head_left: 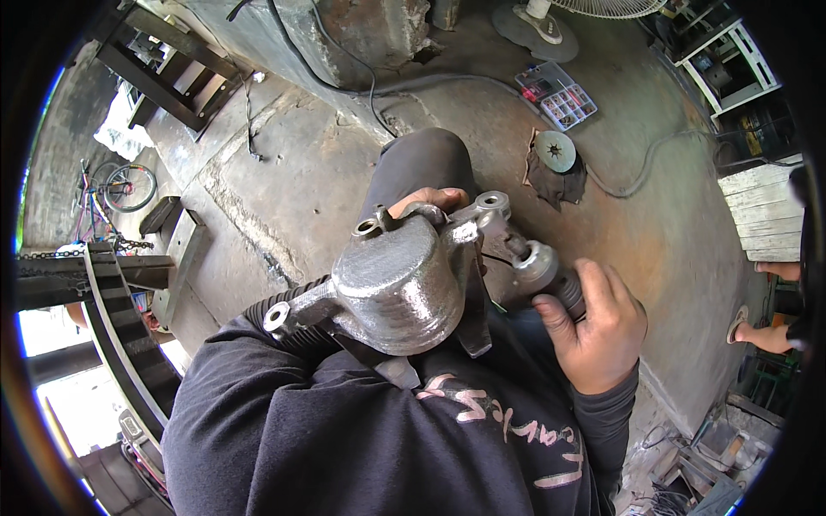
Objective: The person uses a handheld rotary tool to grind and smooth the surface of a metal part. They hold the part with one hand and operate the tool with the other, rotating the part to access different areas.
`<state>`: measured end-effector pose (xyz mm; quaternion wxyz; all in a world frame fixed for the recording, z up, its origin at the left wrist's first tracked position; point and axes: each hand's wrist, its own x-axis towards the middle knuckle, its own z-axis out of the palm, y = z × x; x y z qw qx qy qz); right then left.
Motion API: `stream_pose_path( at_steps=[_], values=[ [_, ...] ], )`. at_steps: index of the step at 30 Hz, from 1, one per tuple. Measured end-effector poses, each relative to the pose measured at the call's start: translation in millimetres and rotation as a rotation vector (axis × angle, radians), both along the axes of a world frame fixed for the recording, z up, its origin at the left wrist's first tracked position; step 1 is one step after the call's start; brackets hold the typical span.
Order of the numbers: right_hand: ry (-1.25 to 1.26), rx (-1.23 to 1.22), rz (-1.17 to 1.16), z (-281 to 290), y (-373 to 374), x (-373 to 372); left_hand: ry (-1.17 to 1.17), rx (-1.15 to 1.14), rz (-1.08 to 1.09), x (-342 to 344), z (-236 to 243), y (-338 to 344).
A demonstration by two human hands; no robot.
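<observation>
Over my lap sits a grey cast metal housing (391, 279) with a rounded body and several lugs with holes. My left hand (426, 200) is closed round its far side; only part of the fingers shows, the rest is behind the casting. To the right, my right hand (602, 331) wraps round the dark body of what looks like a die grinder (540, 271) with a grey metal nose. The nose points at the housing's right lug, close to it; whether the tip touches I cannot tell. A dark flat metal piece (475, 322) shows beneath the housing.
On the concrete floor ahead lie a compartment box (564, 96) of small parts and a round disc (555, 152) on a dark cloth. A fan base (538, 30) stands beyond. Cables (447, 79) cross the floor. At the right edge another person's leg (761, 335) shows.
</observation>
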<state>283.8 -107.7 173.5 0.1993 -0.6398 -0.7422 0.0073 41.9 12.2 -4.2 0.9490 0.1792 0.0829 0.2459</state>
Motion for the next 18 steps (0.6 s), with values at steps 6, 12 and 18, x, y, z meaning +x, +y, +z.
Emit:
stream_pose_path(
  at_steps=[6, 12, 18],
  values=[
    [-0.022, -0.014, -0.010, -0.2, -4.1, 0.7, 0.049, 0.121, 0.138, 5.0, 15.0, -7.6],
    [-0.007, -0.004, 0.027, -1.6, -5.4, 0.0, 0.336, -0.303, 0.138, -3.6, 41.1, -8.9],
    [0.022, 0.003, -0.001, -4.2, -5.4, -0.4, -0.259, -0.157, -0.086, 6.5, 6.7, -6.6]
  ],
)
